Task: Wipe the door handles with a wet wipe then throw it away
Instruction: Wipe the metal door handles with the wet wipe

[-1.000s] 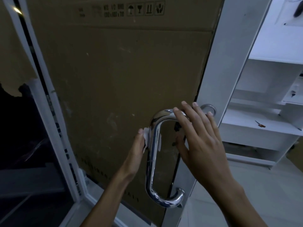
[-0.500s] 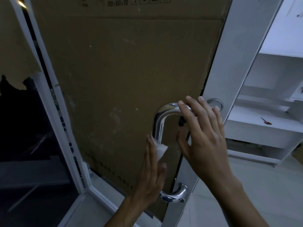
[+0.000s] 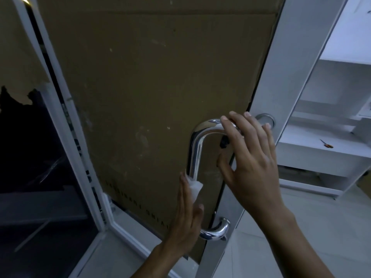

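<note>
A chrome D-shaped door handle [image 3: 195,149] is fixed to the white door stile [image 3: 291,67]. My left hand [image 3: 187,215] is at the lower half of its upright bar. The fingers lie straight along the bar's left side and the thumb is on the right side. A white wet wipe [image 3: 195,187] is pinched against the bar between them, and its top sticks out above my fingers. My right hand [image 3: 249,155] rests with spread, nearly straight fingers on the handle's upper bend and holds nothing. The handle's bottom bend [image 3: 217,231] is bare.
Brown cardboard [image 3: 150,87] covers the door panel behind the handle. A round lock cylinder [image 3: 268,119] sits by my right fingertips. White shelves [image 3: 321,155] stand at the right with a small orange screwdriver [image 3: 326,144] on them. A dark glass panel [image 3: 30,157] is at the left.
My left hand slid the wipe down the bar from its upper part to its lower half, then barely moved. My right hand stayed on the upper bend.
</note>
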The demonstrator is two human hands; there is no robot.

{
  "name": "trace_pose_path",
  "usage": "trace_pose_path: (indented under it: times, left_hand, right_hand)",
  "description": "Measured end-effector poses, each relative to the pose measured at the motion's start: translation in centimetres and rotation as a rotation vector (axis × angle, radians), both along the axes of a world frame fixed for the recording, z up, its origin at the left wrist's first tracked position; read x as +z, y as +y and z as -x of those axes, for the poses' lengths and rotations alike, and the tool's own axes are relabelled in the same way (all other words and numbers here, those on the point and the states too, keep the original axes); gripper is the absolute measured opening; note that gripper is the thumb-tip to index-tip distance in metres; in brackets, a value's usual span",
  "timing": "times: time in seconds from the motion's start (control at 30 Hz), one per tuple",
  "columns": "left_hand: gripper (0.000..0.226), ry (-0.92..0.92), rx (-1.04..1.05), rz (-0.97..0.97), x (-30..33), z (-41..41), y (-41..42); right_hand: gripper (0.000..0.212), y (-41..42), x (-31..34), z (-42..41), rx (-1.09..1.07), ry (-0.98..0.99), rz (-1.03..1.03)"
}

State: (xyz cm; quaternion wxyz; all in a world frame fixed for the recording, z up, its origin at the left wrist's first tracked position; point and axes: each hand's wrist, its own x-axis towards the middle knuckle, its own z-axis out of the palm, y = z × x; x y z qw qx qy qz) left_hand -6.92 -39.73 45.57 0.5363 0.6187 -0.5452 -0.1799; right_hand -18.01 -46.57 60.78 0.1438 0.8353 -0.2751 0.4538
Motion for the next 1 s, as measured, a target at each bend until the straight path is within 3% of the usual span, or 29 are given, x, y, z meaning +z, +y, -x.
trace_pose_path:
  times: [0.1,0.2,0.37,0.5,0.63,0.7,0.77,0.87,1.0]
  left_hand:
    - [0.062,0.201,-0.031,-0.100,-1.0,-0.2,0.4]
    - [0.075,0.400,-0.036,-0.089,0.5,-1.4,0.0]
    - [0.075,0.360,-0.070,0.057,2.8,-0.9,-0.3]
    - [0.072,0.235,-0.039,0.002,0.5,0.8,0.3]
    - [0.075,0.303,-0.027,-0.059,-1.5,0.2,0.6]
    - [0.061,0.462,-0.044,-0.105,-0.9,-0.9,0.2]
    - [0.031,0.565,-0.087,-0.098,0.5,-1.8,0.0]
    - [0.042,0.572,-0.177,-0.045,2.5,-1.8,0.5]
    - [0.031,0.516,-0.132,-0.035,1.6,-1.0,1.8]
  right_hand:
    - [0.068,0.1,-0.1,-0.1,0.008,-0.007,-0.011]
    - [0.067,0.1,-0.1,-0.2,0.008,-0.023,-0.006]
    - [0.064,0.1,-0.2,-0.3,0.006,-0.043,0.013]
    - [0.062,0.0,-0.2,-0.3,0.003,-0.050,0.005]
    - [0.062,0.0,-0.3,-0.3,0.024,-0.046,-0.006]
    - [0.062,0.4,-0.4,-0.2,0.080,-0.085,-0.029]
    - [0.054,1.7,-1.5,-0.2,0.190,-0.181,-0.031]
    - [0.041,4.0,-5.5,-0.6,0.341,-0.288,-0.209]
    - [0.040,6.2,-12.0,-1.6,0.434,-0.428,-0.645]
